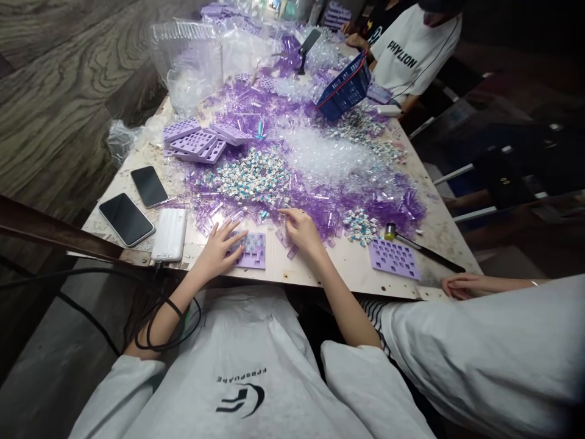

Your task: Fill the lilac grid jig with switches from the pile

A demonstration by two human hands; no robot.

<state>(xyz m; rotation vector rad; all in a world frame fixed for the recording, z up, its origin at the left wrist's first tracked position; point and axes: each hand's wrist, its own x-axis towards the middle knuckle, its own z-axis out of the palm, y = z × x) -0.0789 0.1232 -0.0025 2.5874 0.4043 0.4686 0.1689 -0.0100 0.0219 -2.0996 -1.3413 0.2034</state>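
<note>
Head view: spread, empty left grip (pixel 218 251) touches seemingly part-filled purple tray (pixel 254 264), six-o'clock slots bare; half-curled right grip (pixel 301 232), two o'clock, contents unclear.

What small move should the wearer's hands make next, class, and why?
Probably the right hand should take one purple piece: its fingertips are at the near edge of the pile, and the left hand is over the tray, where some slots look empty. Whether the fingertips already pinch something is too small to tell.
</note>
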